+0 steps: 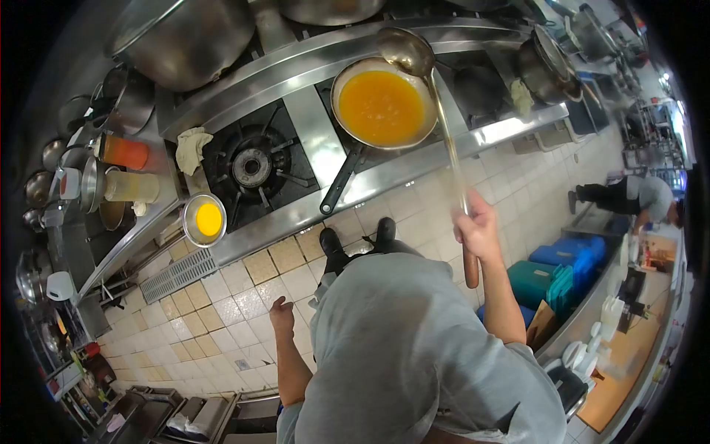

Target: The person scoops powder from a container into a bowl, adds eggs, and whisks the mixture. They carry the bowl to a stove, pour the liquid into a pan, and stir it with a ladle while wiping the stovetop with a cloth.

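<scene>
My right hand (477,226) grips the wooden handle of a long metal ladle (404,50). Its bowl hangs just above the far rim of a frying pan (383,106) that holds orange-yellow liquid and sits on a stove burner. My left hand (281,314) hangs at my side over the tiled floor, holding nothing, fingers loosely curled. A small metal bowl (204,220) with yellow liquid stands on the stove's front ledge to the left.
An unlit burner (252,167) lies left of the pan, with a cloth (191,148) beside it. Large pots stand at the back. Containers and bowls crowd the left shelf. Blue and green bins (562,266) stand at the right, where another person bends near a counter.
</scene>
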`<state>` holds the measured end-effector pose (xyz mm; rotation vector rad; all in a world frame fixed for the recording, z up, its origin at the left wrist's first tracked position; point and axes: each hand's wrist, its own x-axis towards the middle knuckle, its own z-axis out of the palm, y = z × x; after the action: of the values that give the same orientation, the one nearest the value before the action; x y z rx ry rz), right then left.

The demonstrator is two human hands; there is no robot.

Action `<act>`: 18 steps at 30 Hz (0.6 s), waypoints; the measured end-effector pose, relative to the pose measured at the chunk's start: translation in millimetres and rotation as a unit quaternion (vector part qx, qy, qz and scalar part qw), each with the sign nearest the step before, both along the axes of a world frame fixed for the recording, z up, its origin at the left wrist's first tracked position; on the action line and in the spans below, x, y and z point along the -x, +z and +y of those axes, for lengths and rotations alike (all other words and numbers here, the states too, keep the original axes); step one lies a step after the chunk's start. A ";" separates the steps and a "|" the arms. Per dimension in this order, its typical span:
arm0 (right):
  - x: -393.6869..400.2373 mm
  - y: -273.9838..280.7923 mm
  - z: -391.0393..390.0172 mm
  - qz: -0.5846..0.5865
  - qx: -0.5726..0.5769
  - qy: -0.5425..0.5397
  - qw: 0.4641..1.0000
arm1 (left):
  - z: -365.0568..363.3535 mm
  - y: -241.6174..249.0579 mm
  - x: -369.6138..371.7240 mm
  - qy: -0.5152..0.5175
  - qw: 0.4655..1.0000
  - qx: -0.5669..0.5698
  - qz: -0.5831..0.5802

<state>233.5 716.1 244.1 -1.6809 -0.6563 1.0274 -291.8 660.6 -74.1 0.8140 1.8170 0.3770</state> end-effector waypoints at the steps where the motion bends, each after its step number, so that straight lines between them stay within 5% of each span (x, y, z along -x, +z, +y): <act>1: 3.5 0.0 0.1 -0.005 0.001 0.003 1.000 | 4.5 2.7 -0.7 -0.020 0.999 -0.019 0.020; 7: 30.8 4.3 2.2 -0.016 -0.007 -0.019 1.000 | 39.9 37.3 2.4 -0.030 0.999 0.038 -0.009; 18: 77.2 14.8 4.5 -0.036 -0.006 -0.081 0.996 | 79.1 1.1 75.5 -0.045 0.999 0.013 -0.027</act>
<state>156.3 720.6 258.8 -1.7366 -0.5612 0.8482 -367.4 739.7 -73.0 0.8566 1.7258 0.3126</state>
